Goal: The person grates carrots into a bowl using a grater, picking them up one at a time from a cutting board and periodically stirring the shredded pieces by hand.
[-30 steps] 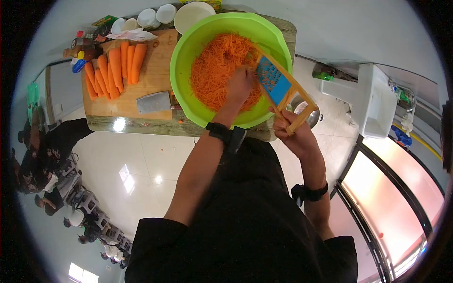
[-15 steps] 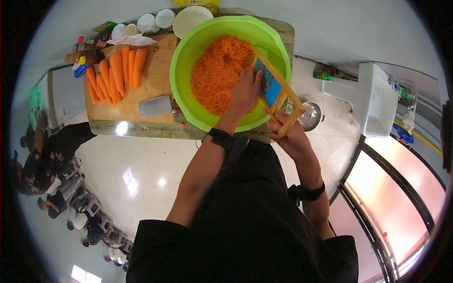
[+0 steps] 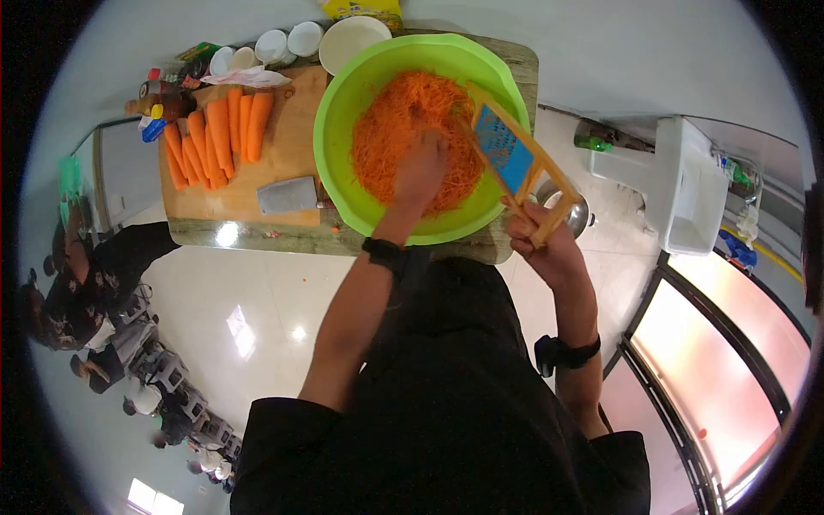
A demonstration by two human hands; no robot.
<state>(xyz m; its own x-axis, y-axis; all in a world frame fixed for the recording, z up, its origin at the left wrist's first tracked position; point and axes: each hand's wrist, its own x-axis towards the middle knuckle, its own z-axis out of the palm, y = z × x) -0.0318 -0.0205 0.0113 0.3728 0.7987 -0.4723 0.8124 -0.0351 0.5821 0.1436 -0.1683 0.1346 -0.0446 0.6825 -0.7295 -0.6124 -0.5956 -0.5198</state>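
Note:
My right hand is wrapped round the handle end of a wooden-framed grater with a blue plate. The grater is tilted, its far end over the right side of a large green basin. Orange shreds stick to the blue plate. Inside the basin lies a broad heap of shredded carrot. My left hand is down at the middle of this heap, apart from the grater, its fingertips blurred among the shreds.
Left of the basin, a wooden cutting board bears several whole carrots and a cleaver. White cups, a white bowl and bottles line the back. A metal bowl and a white sink are at right. People are at far left.
My left hand has moved left from the grater's face onto the shredded carrot. My right hand has shifted the grater slightly right and down.

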